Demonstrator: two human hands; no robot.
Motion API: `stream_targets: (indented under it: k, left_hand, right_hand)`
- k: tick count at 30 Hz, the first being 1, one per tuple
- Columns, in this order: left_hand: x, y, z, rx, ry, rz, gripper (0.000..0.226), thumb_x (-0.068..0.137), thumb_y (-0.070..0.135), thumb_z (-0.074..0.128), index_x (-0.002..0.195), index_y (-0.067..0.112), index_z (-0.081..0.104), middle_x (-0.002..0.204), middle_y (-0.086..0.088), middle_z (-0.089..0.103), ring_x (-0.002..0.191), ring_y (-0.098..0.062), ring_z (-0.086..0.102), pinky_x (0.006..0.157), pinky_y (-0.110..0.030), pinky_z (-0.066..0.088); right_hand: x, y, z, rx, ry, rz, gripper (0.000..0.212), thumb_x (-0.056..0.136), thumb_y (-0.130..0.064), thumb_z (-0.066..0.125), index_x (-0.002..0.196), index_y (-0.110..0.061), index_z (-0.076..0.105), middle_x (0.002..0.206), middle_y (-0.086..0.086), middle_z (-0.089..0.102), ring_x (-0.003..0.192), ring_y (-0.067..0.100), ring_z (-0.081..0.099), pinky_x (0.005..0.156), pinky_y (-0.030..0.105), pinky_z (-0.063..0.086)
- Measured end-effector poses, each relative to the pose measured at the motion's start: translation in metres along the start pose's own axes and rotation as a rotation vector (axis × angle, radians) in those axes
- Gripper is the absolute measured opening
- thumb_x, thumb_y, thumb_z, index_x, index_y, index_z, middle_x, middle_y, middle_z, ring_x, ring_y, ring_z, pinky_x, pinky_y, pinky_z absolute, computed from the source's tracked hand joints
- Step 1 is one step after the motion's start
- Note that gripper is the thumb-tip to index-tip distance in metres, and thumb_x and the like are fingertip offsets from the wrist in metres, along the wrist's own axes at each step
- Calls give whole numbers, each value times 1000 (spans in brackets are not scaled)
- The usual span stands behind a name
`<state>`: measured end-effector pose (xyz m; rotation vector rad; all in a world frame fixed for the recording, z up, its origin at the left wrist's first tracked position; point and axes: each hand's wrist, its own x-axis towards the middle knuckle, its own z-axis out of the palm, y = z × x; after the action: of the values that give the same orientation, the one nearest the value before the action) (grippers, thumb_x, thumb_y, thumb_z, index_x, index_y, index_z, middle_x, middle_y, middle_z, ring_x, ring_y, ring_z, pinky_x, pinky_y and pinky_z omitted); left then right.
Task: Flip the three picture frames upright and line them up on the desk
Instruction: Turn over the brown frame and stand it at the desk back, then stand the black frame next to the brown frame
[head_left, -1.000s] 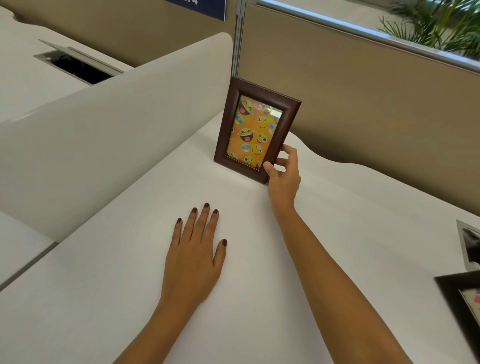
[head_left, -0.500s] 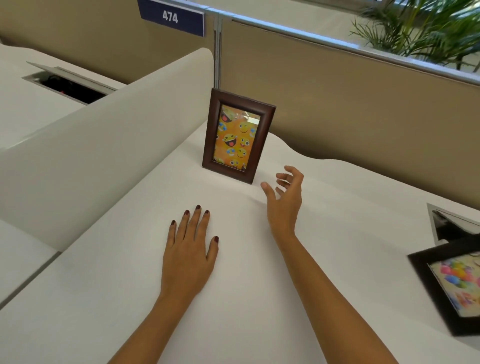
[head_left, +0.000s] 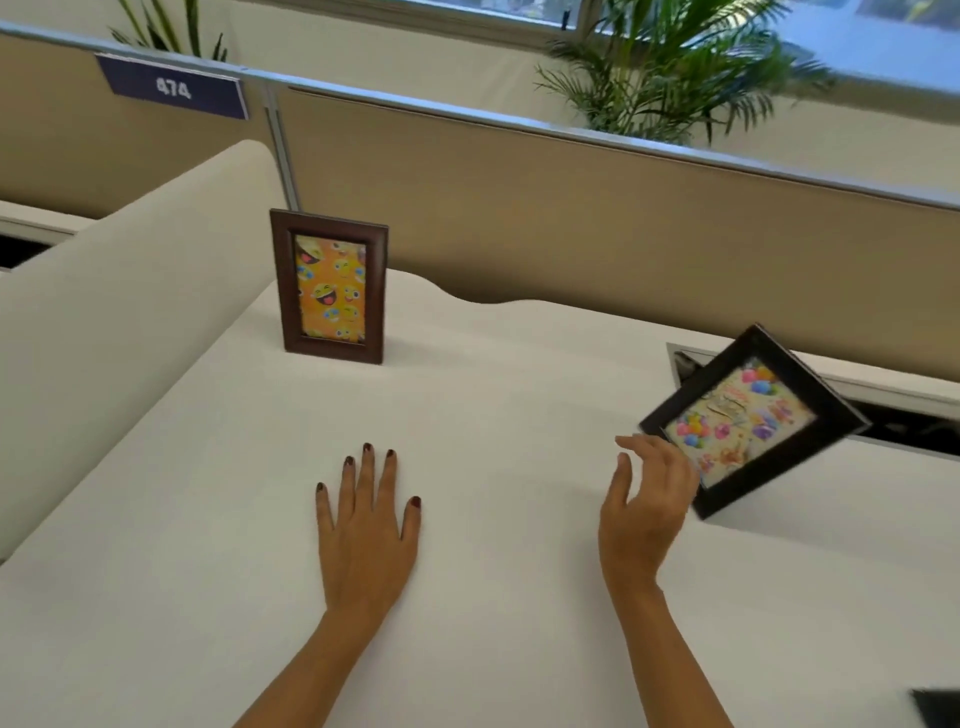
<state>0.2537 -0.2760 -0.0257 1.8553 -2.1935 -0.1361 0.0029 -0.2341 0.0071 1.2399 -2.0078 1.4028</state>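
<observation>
A brown picture frame (head_left: 332, 288) with an orange emoji picture stands upright at the back left of the white desk (head_left: 493, 395). A black picture frame (head_left: 748, 418) with a balloon picture lies face up and askew at the right. My right hand (head_left: 644, 512) hovers open just left of the black frame's near corner, fingers apart, holding nothing. My left hand (head_left: 366, 525) rests flat on the desk, palm down. A dark corner of another object (head_left: 937, 707) shows at the bottom right edge; what it is cannot be told.
A white curved divider (head_left: 119, 291) borders the desk on the left. A tan partition wall (head_left: 597, 208) with a blue 474 sign (head_left: 174, 88) closes the back. An open cable slot (head_left: 883, 410) lies behind the black frame. Potted palms (head_left: 670, 62) stand beyond the partition.
My right hand let go of the brown frame, which stays standing, and swung right to the black frame. The view turned right. My left hand stayed flat.
</observation>
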Motion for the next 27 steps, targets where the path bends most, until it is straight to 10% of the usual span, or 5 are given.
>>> stream_targets:
  k: [4,13,27]
  left_hand:
    - [-11,19,7,31,3,68,60,93,43,26,146,16,34,153,-10,32,139,-30,34,113,-54,20]
    - [-10,21,7,29,15,66,61,92,44,24,145,15,36,152,-10,35,138,-31,35,112,-55,20]
    - [-9,21,6,21,12,51,60,92,44,26,145,17,35,153,-8,34,140,-29,33,113,-54,21]
  right_hand:
    - [7,36,-34,-114,157,230,28,84,3,59,109,-9,61,111,16,60,111,29,46,92,41,47]
    - [24,63,-51,210,140,678,67,81,-7,73,135,-16,35,135,15,43,107,28,57,82,33,54]
    - [25,48,-36,258,24,810,43,88,-8,65,127,-15,47,124,18,62,97,24,61,86,43,56]
